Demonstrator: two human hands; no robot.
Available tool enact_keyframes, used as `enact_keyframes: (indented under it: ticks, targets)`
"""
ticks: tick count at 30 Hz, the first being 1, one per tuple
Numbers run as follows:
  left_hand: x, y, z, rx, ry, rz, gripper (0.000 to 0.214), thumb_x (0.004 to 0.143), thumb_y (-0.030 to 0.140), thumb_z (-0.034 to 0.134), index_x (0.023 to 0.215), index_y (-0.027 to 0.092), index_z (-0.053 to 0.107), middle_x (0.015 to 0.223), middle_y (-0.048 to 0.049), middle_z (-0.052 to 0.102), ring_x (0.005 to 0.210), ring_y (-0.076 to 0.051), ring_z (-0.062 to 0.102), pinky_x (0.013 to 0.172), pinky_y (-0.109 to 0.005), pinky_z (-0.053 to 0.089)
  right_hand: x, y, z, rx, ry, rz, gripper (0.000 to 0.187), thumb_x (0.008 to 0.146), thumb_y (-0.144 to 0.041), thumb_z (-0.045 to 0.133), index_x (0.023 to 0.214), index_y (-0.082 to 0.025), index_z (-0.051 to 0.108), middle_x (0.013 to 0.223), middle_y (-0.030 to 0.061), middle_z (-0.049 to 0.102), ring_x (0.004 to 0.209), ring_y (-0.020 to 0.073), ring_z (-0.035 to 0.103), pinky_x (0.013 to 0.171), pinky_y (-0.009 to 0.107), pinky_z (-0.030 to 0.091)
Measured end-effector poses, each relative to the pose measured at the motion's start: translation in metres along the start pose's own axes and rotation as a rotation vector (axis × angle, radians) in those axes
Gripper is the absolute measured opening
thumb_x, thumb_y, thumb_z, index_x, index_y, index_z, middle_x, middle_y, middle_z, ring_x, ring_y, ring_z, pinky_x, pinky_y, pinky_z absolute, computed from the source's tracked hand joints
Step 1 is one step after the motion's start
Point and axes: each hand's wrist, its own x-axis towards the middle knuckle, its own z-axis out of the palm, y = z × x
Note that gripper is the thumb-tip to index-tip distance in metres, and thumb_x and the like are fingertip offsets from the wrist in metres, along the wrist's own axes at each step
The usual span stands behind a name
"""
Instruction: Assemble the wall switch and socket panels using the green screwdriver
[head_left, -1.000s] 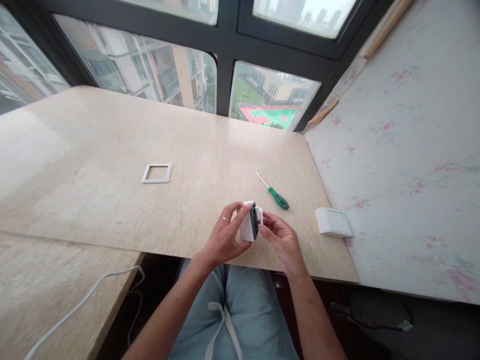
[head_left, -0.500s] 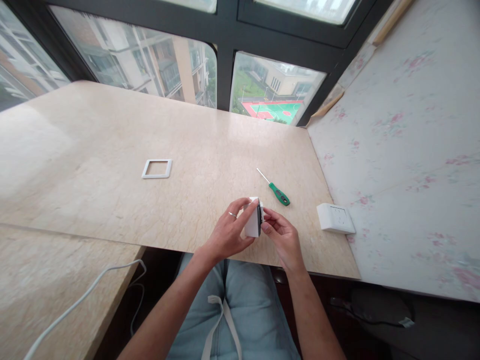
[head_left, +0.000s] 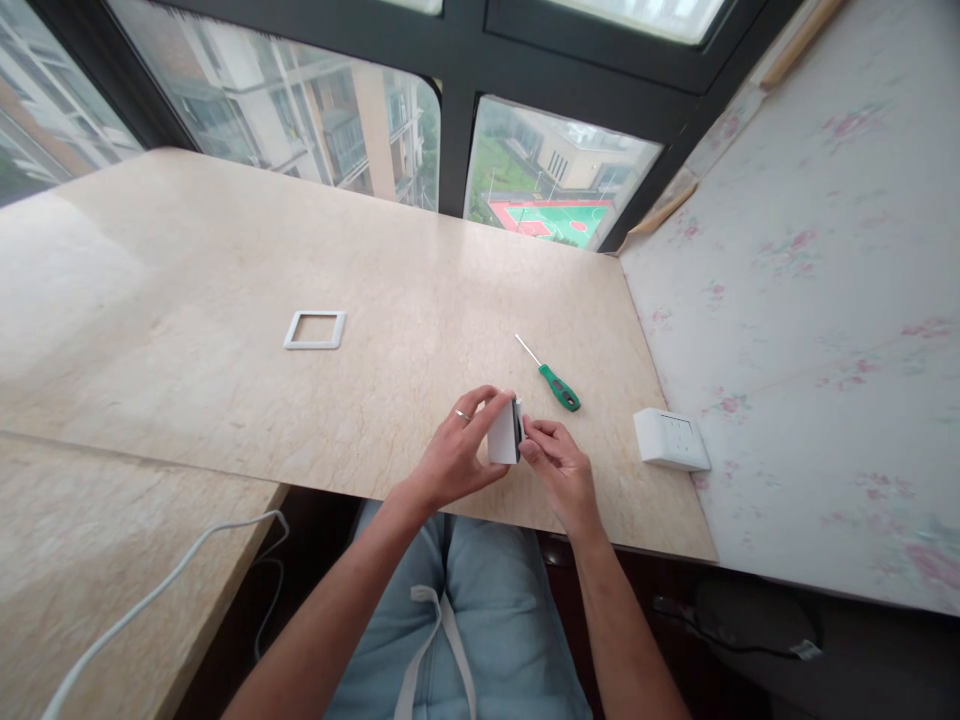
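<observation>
My left hand (head_left: 463, 448) grips what looks like a white wall switch (head_left: 502, 437), stood on edge just above the counter's front edge. Its plain white face is turned to the left, and a dark layer runs along its right side. On that right side, the thumb and fingers of my right hand (head_left: 561, 468) are pinched together against the back of the switch; the exact part between them is hidden. A screwdriver (head_left: 559, 388) with a green and black handle lies a little beyond my right hand. Farther left rests a white rectangular frame (head_left: 315, 346), flat on the counter.
The beige marble-look counter (head_left: 420, 290) runs back to a dark-framed window (head_left: 455, 130). At right, a white socket box (head_left: 670, 440) sits against the flowered wall (head_left: 810, 330). A white cable (head_left: 172, 580) trails over the lower left surface.
The view has shifted slightly. The fingers of my right hand have moved a little along the back of the switch, which my left hand still holds.
</observation>
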Motion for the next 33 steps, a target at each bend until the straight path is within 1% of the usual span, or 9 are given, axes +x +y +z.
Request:
enact_keyframes:
  ticks: [5,12,15,18,21,24,26,30,33]
  targets:
    - [0.001,-0.003,-0.004,0.031,0.016,-0.037,0.080,0.074,0.019,0.071,0.146,0.022,0.034,0.137,-0.0155,0.046,0.131,-0.031,0.047,0.106,-0.047,0.047,0.003,-0.010,0.005,-0.142,-0.053,-0.096,0.038,0.090,-0.049,0.063,0.120,-0.027,0.071,0.106,0.0066,0.059,0.101,0.0195,0.060,0.091,0.036,0.054]
    - [0.000,-0.005,-0.003,-0.004,0.049,-0.054,0.079,0.073,0.019,0.071,0.144,0.021,0.037,0.137,-0.0154,0.046,0.131,-0.031,0.047,0.108,-0.048,0.045,0.011,-0.022,0.005,-0.266,-0.093,-0.149,0.035,0.093,-0.046,0.059,0.119,-0.026,0.072,0.108,0.0076,0.058,0.100,0.0208,0.060,0.091,0.038,0.054]
    - [-0.003,-0.008,-0.004,-0.052,0.070,-0.086,0.077,0.073,0.021,0.071,0.143,0.023,0.037,0.138,-0.0143,0.045,0.131,-0.031,0.047,0.105,-0.048,0.048,0.013,-0.025,0.008,-0.328,-0.114,-0.180,0.036,0.093,-0.046,0.059,0.120,-0.025,0.071,0.111,0.0088,0.058,0.101,0.0213,0.060,0.093,0.040,0.054]
    - [-0.011,-0.014,-0.005,-0.120,0.084,-0.162,0.075,0.074,0.025,0.072,0.141,0.023,0.038,0.137,-0.0136,0.044,0.127,-0.029,0.049,0.097,-0.044,0.054,0.011,-0.028,0.018,-0.442,-0.129,-0.261,0.039,0.094,-0.047,0.057,0.123,-0.023,0.069,0.114,0.0111,0.058,0.100,0.0227,0.059,0.095,0.043,0.052]
    - [-0.023,-0.024,-0.006,-0.174,0.062,-0.236,0.075,0.074,0.028,0.074,0.140,0.023,0.038,0.136,-0.0135,0.044,0.122,-0.027,0.054,0.091,-0.042,0.057,0.007,-0.033,0.035,-0.621,-0.166,-0.352,0.041,0.093,-0.048,0.057,0.120,-0.021,0.071,0.119,0.0148,0.058,0.105,0.0277,0.056,0.097,0.047,0.050]
    - [-0.032,-0.033,-0.005,-0.152,0.035,-0.229,0.069,0.074,0.023,0.072,0.136,0.020,0.042,0.135,-0.0146,0.045,0.124,-0.029,0.052,0.100,-0.045,0.052,0.002,-0.038,0.050,-0.772,-0.209,-0.375,0.045,0.092,-0.048,0.058,0.123,-0.016,0.068,0.124,0.0187,0.058,0.111,0.0328,0.053,0.098,0.051,0.048]
    - [-0.033,-0.036,-0.005,-0.123,0.037,-0.220,0.069,0.072,0.021,0.072,0.135,0.017,0.043,0.135,-0.0158,0.046,0.127,-0.030,0.051,0.105,-0.048,0.048,0.001,-0.037,0.053,-0.831,-0.212,-0.366,0.047,0.092,-0.046,0.059,0.126,-0.014,0.066,0.127,0.0206,0.058,0.114,0.0345,0.052,0.099,0.053,0.047]
    - [-0.032,-0.038,-0.004,-0.114,0.037,-0.245,0.073,0.071,0.026,0.077,0.135,0.016,0.044,0.137,-0.0170,0.049,0.129,-0.031,0.051,0.109,-0.049,0.044,0.002,-0.025,0.045,-0.862,-0.218,-0.398,0.042,0.093,-0.041,0.059,0.129,-0.018,0.064,0.136,0.0199,0.057,0.124,0.0350,0.051,0.101,0.056,0.045]
    - [-0.031,-0.039,-0.006,-0.113,0.016,-0.254,0.075,0.073,0.032,0.078,0.138,0.017,0.044,0.140,-0.0177,0.049,0.133,-0.032,0.049,0.110,-0.050,0.042,0.002,-0.015,0.033,-0.793,-0.222,-0.443,0.041,0.094,-0.038,0.058,0.131,-0.021,0.062,0.142,0.0185,0.055,0.129,0.0332,0.052,0.103,0.055,0.045]
